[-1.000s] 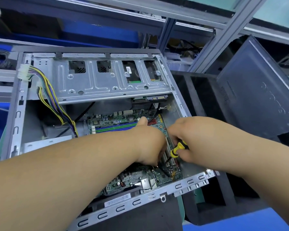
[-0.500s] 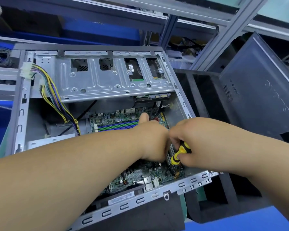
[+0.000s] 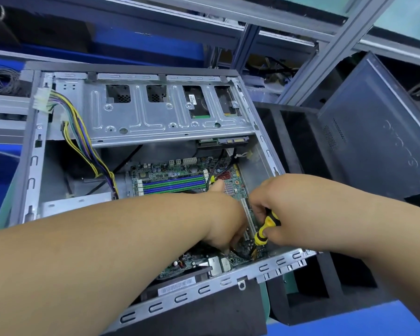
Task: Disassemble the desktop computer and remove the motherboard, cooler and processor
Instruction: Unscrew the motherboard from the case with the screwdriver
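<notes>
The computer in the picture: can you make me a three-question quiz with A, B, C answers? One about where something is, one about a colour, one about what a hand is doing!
1. Where is the tip of the screwdriver?
A. inside the open computer case, down by the motherboard
B. on the shelf
C. on the floor

2. What colours is the screwdriver handle?
A. red and white
B. yellow and black
C. all green

3. What is the right hand doing?
A. lying flat and empty
B. waving in the air
C. gripping the screwdriver

Answers: 1 A, its tip points down at the board's near corner; 2 B, yellow with black bands; 3 C, the fingers curl round the handle.
</notes>
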